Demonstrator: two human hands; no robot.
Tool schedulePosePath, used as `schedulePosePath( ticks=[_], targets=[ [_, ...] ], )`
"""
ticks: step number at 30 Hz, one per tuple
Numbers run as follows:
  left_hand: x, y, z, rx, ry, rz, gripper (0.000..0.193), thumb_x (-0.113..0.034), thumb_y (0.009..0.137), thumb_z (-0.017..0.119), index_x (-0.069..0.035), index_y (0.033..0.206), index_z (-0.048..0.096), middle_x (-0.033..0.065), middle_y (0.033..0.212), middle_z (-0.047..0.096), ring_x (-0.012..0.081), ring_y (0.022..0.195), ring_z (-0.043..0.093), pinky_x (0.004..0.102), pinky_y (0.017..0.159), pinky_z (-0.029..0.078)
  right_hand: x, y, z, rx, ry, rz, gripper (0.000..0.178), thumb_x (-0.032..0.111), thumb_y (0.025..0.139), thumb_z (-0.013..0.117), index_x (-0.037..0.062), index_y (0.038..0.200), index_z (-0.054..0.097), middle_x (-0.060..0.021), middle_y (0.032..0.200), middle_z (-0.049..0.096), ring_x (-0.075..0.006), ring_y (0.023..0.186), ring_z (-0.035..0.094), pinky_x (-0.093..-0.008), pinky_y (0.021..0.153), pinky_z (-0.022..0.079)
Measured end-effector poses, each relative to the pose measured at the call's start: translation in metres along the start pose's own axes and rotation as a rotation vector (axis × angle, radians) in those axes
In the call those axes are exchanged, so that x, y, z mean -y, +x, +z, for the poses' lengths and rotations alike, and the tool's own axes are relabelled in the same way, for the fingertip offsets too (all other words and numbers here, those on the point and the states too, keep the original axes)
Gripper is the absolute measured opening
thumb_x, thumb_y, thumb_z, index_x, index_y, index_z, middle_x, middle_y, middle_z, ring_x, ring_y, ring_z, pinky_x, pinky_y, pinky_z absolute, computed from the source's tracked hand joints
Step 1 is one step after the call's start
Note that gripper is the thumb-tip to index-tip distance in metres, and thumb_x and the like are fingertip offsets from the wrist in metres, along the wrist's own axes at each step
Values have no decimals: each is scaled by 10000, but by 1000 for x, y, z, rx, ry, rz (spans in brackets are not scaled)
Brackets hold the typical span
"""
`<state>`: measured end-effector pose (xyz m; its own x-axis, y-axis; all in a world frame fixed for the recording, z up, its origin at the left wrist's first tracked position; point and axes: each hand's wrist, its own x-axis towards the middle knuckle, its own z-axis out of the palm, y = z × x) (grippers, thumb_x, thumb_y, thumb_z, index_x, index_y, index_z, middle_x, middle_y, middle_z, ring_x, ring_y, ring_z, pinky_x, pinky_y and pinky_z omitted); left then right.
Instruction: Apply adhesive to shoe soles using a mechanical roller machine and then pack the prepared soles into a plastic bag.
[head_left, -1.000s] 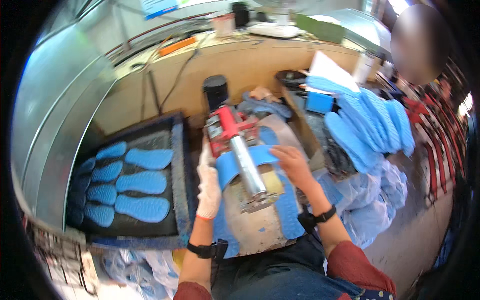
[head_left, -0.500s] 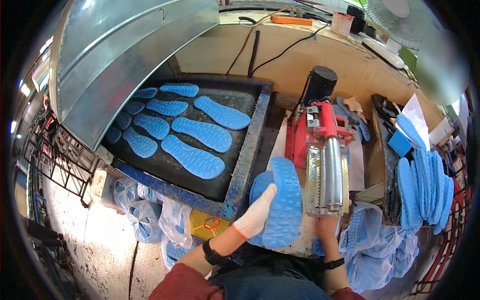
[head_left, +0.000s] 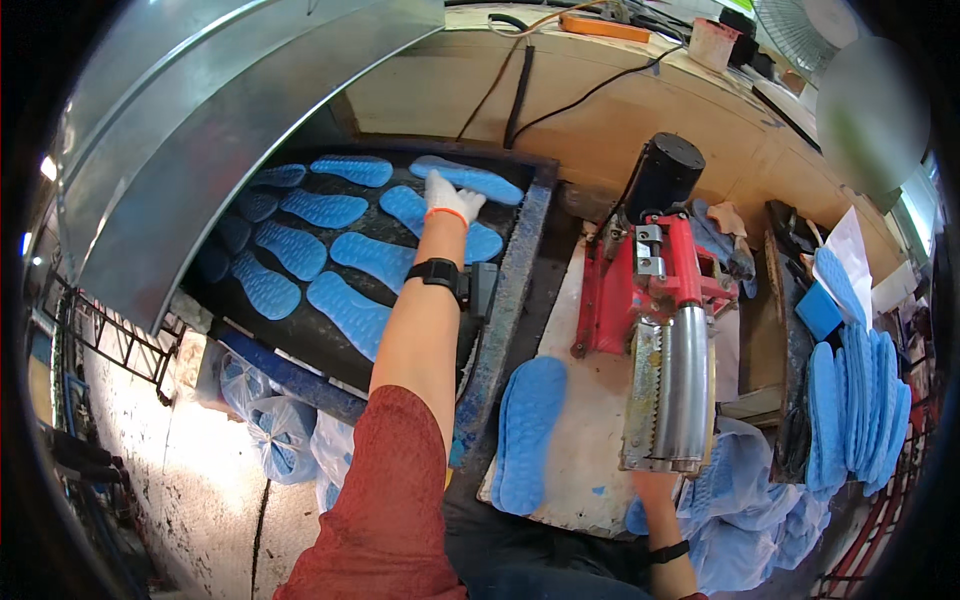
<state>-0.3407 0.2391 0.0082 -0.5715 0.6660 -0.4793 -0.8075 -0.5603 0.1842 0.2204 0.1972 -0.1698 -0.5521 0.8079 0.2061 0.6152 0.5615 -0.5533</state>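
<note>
My left hand (head_left: 455, 197), in a white glove with an orange cuff, reaches to the far right corner of the black conveyor belt (head_left: 335, 290). Its fingers pinch the near edge of a bumpy blue insole (head_left: 470, 178) there. Several more blue insoles (head_left: 325, 210) lie spread over the belt, one (head_left: 483, 240) just right of my wrist. At the front of a pale board, a small stack of insoles (head_left: 530, 435) rests left of a red machine with a metal roller (head_left: 680, 385). My right hand (head_left: 655, 487) is under the roller's near end, its fingers hidden.
A sheet-metal hood (head_left: 230, 130) hangs over the belt's left side. The belt's blue frame (head_left: 515, 260) stands between it and the board. At right, insoles (head_left: 850, 410) stand packed upright beside a box. Plastic bags of blue pieces (head_left: 755, 520) lie below, and a fan (head_left: 800, 35) stands behind.
My left hand has left the insoles by the roller and swung up and left to the belt's far corner. An insole now lies under its fingers. My right hand stays under the roller.
</note>
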Motion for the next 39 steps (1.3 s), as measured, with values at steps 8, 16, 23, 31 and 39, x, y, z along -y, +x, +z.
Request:
schedulePosePath(
  ticks=[8, 16, 23, 31, 39],
  targets=[
    [21, -44, 8, 208, 559, 251, 748, -416, 914, 504, -17, 1448, 164, 186, 1507, 205, 366, 1343, 311, 491, 1059, 335, -16, -10, 8, -282, -647, -415, 357, 285, 753, 645, 112, 1065, 671, -147, 1080, 645, -355, 939, 621, -539, 929, 413],
    [196, -230, -144, 227, 1962, 839, 531, -180, 855, 581, 18, 1312, 396, 245, 1315, 436, 393, 1234, 408, 429, 1040, 337, 16, 8, -18, -124, -148, -49, 435, 126, 716, 656, 29, 1131, 569, -245, 1213, 519, -426, 1130, 472, -495, 944, 381],
    [198, -244, -212, -48, 2420, 751, 824, -318, 774, 701, -30, 1405, 257, 245, 1377, 333, 427, 1234, 386, 502, 1007, 358, 27, -9, -42, -333, -160, 218, 675, 252, 758, 711, 58, 1325, 400, -232, 1270, 456, -401, 1154, 452, -508, 928, 385],
    [203, -262, -182, -34, 2259, 433, 973, -298, 649, 802, -132, 1433, 250, 236, 1347, 344, 435, 1203, 420, 479, 968, 401, 35, 5, -61, -152, 84, 491, 867, 331, 663, 800, 62, 1365, 366, -243, 1242, 498, -442, 1033, 543, -474, 875, 446],
    [215, -235, -200, 189, 1909, 692, 574, -169, 751, 677, -120, 1282, 466, 213, 1190, 445, 430, 1079, 505, 448, 929, 426, 44, 14, -59, -76, 527, 236, 834, 294, 691, 772, 68, 1375, 351, -254, 1209, 542, -404, 1072, 547, -428, 885, 456]
  ],
)
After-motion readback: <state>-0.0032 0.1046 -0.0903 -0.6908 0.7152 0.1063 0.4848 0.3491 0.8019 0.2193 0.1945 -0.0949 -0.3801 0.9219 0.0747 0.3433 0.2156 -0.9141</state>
